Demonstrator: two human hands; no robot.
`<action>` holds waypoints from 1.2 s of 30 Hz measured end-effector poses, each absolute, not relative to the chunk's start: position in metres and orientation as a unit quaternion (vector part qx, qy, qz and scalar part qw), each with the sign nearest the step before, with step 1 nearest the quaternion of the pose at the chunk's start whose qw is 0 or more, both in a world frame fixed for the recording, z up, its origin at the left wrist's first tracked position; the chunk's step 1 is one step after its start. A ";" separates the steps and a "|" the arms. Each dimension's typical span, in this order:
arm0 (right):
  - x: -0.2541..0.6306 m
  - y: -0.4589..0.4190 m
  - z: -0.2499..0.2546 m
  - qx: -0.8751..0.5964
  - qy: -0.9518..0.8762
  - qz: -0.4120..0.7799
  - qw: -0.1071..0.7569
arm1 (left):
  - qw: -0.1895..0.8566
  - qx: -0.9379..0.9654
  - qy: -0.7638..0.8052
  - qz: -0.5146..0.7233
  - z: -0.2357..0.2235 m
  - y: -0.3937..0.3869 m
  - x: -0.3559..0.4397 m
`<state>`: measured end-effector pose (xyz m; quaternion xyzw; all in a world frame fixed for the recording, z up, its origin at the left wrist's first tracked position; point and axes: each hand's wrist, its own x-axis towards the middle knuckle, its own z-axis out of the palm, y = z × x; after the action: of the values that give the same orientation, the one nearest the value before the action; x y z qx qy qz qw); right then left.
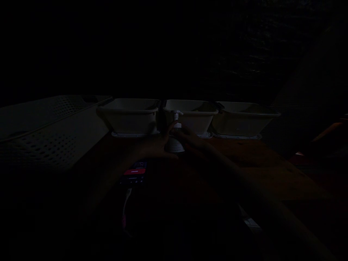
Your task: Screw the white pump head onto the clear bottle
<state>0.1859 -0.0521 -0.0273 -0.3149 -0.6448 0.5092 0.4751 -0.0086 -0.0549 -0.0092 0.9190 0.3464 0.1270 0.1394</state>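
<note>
The picture is very dark. A pump bottle (175, 145) with a white pump head stands upright over the wooden table (244, 156), at the middle of the view. My left hand (156, 146) is curved around the bottle's left side, thumb near the neck and fingers low at the body. My right hand (191, 138) closes on the neck from the right, its fingertips just below the pump head. Whether the bottle's base rests on the wood I cannot tell. Just left of it lies a lit phone (133, 175), partly below my left forearm.
Three pale basins stand in a row behind the bottle: a left basin (133, 121), a middle basin (199, 121) and a right basin (239, 123). A perforated basket (89, 125) fills the left side. A cable (125, 206) runs from the phone. What looks like a person's limb (330, 130) shows at right.
</note>
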 end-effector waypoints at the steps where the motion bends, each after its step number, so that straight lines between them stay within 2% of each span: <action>1: 0.186 -0.053 -0.027 -0.318 -0.643 0.510 0.475 | 0.141 0.919 0.345 0.127 -0.009 -0.055 -0.009; 36: 0.185 -0.054 -0.026 -0.311 -0.643 0.510 0.478 | 0.140 0.919 0.346 0.127 -0.008 -0.056 -0.008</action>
<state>0.1853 -0.0536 -0.0261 -0.3114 -0.6434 0.5104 0.4782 -0.0078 -0.0562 -0.0081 0.9189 0.3460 0.1275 0.1405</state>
